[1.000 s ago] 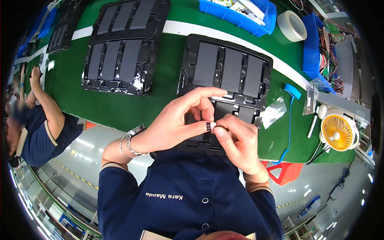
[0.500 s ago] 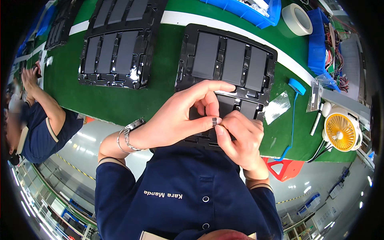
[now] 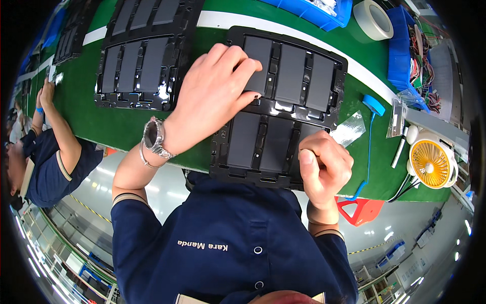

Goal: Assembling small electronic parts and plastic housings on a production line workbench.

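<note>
Before me lies a black plastic tray [image 3: 338,96] with several flat dark-grey rectangular pieces [image 3: 291,75] in its slots. My left hand [image 3: 215,93] hangs over the tray's left side. Its thumb and forefinger are apart, fingertips by the upper left grey piece [image 3: 257,53]; a small dark spot shows at the thumb tip. My right hand [image 3: 326,164] is closed in a fist at the tray's lower right corner, covering part of a grey piece there. Whatever it holds, if anything, is hidden.
More loaded black trays [image 3: 169,76] are stacked at left. Right of my tray are a clear plastic bag [image 3: 349,129], a blue coiled cord [image 3: 373,105] and a yellow fan [image 3: 429,163]. Blue bins [image 3: 400,55] and a tape roll [image 3: 373,20] stand behind. A co-worker [image 3: 63,152] sits at far left.
My hands were together over the tray's near half, fingertips around a small dark piece. They have parted: the left went up and left, the right moved right and closed into a fist.
</note>
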Tool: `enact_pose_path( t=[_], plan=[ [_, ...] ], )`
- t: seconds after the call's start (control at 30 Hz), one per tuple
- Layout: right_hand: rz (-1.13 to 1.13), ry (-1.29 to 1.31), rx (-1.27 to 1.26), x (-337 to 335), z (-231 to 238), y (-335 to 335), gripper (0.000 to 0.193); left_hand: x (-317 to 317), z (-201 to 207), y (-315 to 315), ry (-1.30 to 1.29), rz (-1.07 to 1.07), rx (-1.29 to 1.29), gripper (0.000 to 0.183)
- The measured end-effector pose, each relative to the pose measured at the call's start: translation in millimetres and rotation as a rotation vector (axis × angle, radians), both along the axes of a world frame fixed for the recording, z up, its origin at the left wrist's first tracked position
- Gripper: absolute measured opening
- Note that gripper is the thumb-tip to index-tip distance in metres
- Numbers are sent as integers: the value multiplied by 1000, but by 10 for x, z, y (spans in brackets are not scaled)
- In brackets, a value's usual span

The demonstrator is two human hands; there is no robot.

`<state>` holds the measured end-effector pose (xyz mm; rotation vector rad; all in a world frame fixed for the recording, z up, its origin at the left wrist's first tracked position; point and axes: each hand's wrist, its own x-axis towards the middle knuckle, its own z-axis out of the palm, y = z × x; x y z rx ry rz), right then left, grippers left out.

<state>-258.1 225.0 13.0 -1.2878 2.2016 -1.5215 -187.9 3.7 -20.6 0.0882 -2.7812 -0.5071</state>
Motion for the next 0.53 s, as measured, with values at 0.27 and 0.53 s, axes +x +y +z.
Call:
enact_pose_path(
  t=[0.27,0.53],
  plan=[
    [-41,-210,-73,-2,-27,77,10,48,90,-129,-149,165,351,47],
    [-11,-289,-10,-1,2,72,9,116,89,115,-221,7,1525,75]
  ],
)
